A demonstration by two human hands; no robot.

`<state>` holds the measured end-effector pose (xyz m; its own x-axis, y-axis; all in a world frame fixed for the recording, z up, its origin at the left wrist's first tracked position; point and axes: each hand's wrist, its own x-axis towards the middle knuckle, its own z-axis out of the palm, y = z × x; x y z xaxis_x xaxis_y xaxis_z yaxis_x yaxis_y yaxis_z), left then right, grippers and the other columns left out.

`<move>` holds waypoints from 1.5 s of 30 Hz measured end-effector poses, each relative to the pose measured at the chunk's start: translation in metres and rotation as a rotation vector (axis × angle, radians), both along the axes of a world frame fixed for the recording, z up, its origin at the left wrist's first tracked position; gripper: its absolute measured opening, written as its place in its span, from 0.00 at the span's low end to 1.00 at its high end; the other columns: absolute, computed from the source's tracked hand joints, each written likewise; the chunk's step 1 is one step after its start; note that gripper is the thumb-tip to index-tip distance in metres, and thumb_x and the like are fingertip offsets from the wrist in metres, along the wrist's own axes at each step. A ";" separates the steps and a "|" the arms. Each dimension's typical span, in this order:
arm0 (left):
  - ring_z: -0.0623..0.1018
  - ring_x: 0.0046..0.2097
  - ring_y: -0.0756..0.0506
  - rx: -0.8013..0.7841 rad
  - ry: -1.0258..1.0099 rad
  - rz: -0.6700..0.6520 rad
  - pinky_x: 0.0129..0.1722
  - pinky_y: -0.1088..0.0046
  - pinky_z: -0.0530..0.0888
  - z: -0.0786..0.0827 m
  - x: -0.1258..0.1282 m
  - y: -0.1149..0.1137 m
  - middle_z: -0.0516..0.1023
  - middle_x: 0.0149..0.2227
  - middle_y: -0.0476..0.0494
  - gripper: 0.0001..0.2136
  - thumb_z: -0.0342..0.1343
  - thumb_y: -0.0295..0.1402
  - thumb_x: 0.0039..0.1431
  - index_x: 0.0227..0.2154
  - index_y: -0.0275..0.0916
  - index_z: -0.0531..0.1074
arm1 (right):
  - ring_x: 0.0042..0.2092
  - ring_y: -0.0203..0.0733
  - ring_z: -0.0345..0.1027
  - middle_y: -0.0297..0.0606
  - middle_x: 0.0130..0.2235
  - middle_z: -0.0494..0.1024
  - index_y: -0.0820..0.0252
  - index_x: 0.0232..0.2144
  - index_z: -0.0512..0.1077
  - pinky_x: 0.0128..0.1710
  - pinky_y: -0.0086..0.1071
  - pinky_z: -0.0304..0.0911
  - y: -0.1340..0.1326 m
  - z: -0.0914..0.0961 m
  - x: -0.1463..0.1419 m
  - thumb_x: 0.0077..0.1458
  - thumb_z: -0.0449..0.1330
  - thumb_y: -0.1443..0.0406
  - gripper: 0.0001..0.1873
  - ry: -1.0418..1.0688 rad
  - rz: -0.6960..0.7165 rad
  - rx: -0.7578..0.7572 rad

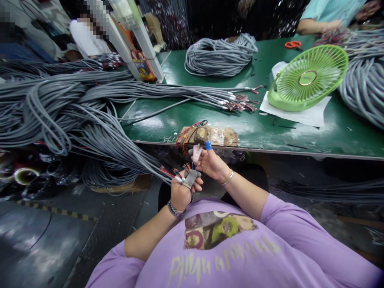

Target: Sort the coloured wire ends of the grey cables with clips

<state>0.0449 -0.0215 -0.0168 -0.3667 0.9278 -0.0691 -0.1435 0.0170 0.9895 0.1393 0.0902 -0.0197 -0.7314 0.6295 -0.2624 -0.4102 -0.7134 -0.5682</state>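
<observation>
My left hand (pixel 181 195) is closed around the end of a grey cable (pixel 156 170), from which thin coloured wires (pixel 187 167) fan out. A grey wrap (pixel 190 179) covers one of its fingers. Just to the right and slightly higher, my right hand (pixel 213 165) has its fingers curled in close to those wires. It wears a blue finger cover (pixel 209 145) and a whitish wrap (pixel 197 153). Whatever lies between its fingertips is too small to make out. Other cable ends with red and black wires lie alongside my left hand.
A wooden block (pixel 223 136) with a red-and-black wired device sits at the edge of the green table (pixel 168 114). Cable bundles (pixel 60 108) pile up at left. Behind are a cable coil (pixel 220 56), a green fan (pixel 312 78), orange scissors (pixel 293 44) and a co-worker's arm (pixel 318 26).
</observation>
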 end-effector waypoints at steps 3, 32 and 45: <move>0.74 0.18 0.53 0.045 0.046 0.039 0.14 0.81 0.61 0.001 -0.001 -0.001 0.78 0.22 0.47 0.13 0.59 0.42 0.55 0.27 0.35 0.73 | 0.24 0.30 0.58 0.35 0.27 0.72 0.63 0.35 0.75 0.24 0.24 0.57 0.002 0.003 0.002 0.55 0.54 0.43 0.28 -0.022 0.036 0.039; 0.73 0.18 0.53 0.021 0.107 0.060 0.15 0.81 0.62 -0.007 0.000 0.007 0.78 0.22 0.47 0.13 0.58 0.42 0.55 0.28 0.36 0.72 | 0.24 0.31 0.59 0.34 0.26 0.72 0.61 0.28 0.72 0.23 0.26 0.57 -0.004 -0.006 -0.016 0.52 0.58 0.44 0.25 0.058 -0.128 -0.124; 0.71 0.17 0.53 0.145 0.269 0.214 0.17 0.79 0.66 0.008 -0.009 0.008 0.77 0.23 0.49 0.10 0.58 0.40 0.54 0.28 0.37 0.74 | 0.24 0.29 0.58 0.34 0.28 0.73 0.62 0.34 0.75 0.24 0.24 0.56 -0.002 0.001 -0.006 0.55 0.59 0.49 0.21 -0.008 -0.055 0.047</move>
